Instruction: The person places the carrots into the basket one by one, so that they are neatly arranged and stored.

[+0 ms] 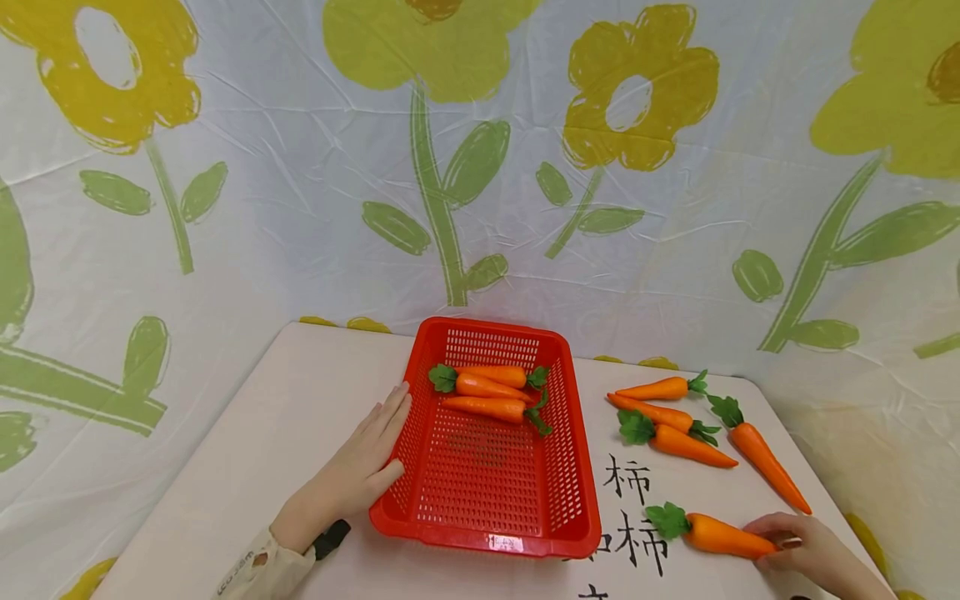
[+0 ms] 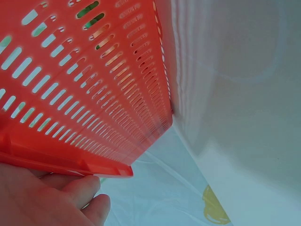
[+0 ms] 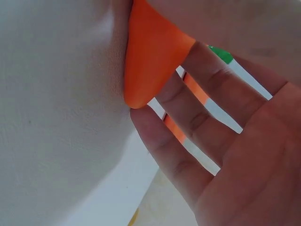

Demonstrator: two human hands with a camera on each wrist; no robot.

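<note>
A red plastic basket (image 1: 480, 492) with slotted walls stands mid-table. Three orange carrots with green leafy tops lie in its far half, the nearest carrot (image 1: 487, 407) pointing left. Along the basket's left rim rests my left hand (image 1: 360, 467), fingers extended; in the left wrist view those fingers (image 2: 77, 190) touch the rim from outside. At the lower right, my right hand (image 1: 806, 546) holds the tapered end of a single carrot (image 1: 723, 535) between thumb and fingers. This carrot (image 3: 150, 56) lies on the tabletop, its leaves towards the basket.
Right of the basket lie several more carrots: three close together, including a front one (image 1: 690, 446), and a slanted carrot (image 1: 768, 467) near the table's right edge. Black written characters (image 1: 641, 542) mark the white tabletop (image 1: 247, 442). A flower-printed cloth (image 1: 300, 208) hangs behind and at both sides.
</note>
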